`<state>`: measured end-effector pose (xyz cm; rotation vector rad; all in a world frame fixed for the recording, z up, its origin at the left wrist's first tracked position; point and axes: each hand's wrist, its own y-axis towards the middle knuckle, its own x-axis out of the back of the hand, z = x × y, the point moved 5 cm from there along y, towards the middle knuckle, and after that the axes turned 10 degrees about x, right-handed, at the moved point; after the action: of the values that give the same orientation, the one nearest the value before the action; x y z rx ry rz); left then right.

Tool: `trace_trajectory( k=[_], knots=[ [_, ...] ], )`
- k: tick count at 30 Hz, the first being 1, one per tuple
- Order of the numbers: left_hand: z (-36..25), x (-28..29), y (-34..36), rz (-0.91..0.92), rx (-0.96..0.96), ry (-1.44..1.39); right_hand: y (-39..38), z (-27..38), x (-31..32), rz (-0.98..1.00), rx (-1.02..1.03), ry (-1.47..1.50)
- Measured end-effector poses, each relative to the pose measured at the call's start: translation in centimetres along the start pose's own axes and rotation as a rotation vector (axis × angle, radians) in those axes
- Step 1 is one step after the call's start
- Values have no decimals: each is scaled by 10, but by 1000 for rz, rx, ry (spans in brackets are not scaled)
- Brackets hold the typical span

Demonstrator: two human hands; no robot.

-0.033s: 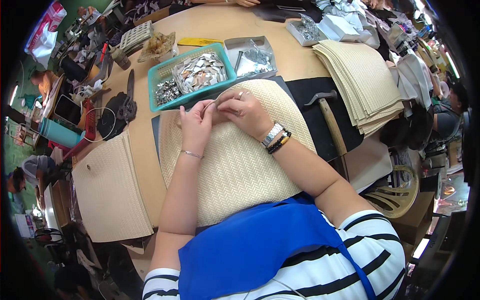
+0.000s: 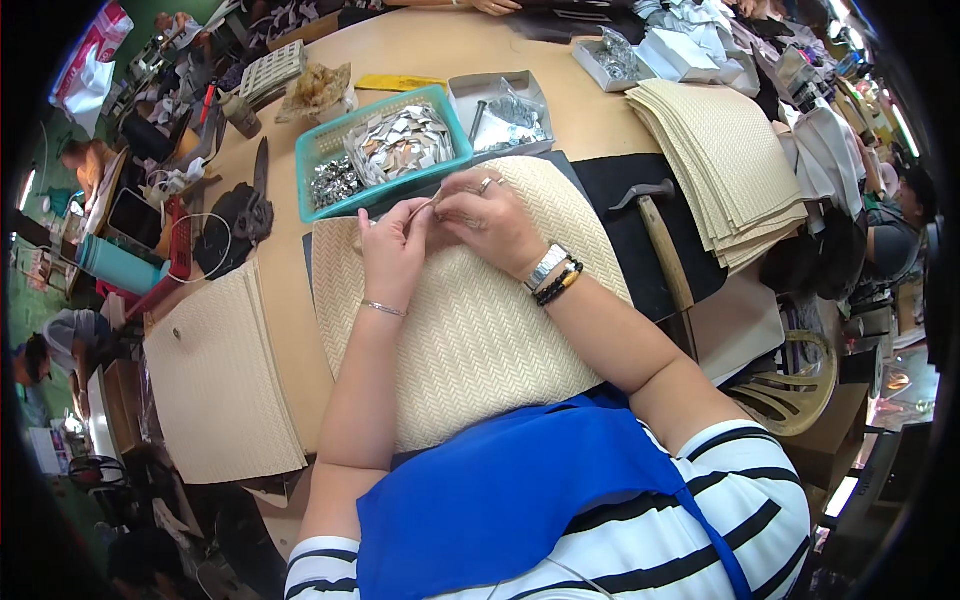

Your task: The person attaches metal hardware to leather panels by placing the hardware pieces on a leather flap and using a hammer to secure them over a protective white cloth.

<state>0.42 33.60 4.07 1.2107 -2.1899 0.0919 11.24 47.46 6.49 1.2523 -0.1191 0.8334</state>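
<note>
A cream woven sheet (image 2: 480, 330) with a herringbone pattern lies in front of me, reaching back from my blue apron. Above its far edge, the fingertips of my left hand (image 2: 392, 250) and my right hand (image 2: 492, 225) meet in a pinch. Whatever small thing they grip between them is mostly hidden by the fingers. Just beyond my hands stands a turquoise plastic basket (image 2: 302, 170). It holds many small pale flat pieces (image 2: 400, 143) and a heap of small shiny metal parts (image 2: 335, 184).
A wooden-handled hammer (image 2: 662, 240) rests on black material at right. Stacks of cream woven sheets lie at far right (image 2: 715, 165) and left (image 2: 215, 380). Behind the basket are a white box (image 2: 540, 90) of bagged parts and a yellow strip (image 2: 400, 83). A turquoise bottle (image 2: 120, 262) lies at left.
The far left corner of the woven sheet has shifted slightly outward and lies flatter. My right fingers have moved up a little; both hands keep their pinch.
</note>
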Motion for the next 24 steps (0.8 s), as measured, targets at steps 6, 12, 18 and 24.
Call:
trace_trajectory(
  k=[6,12,18,24],
  knots=[
    [-35,7,-24,-105,-351,250,-1,7,10,145,48,-140],
    [-51,17,-60,127,-357,429,-25,37,14,446,27,-239],
    [-32,-4,-72,126,-155,307,-33,48,21,641,-109,-52],
    [-19,4,-65,115,-160,131,52,-11,24,497,-258,70]
  ],
)
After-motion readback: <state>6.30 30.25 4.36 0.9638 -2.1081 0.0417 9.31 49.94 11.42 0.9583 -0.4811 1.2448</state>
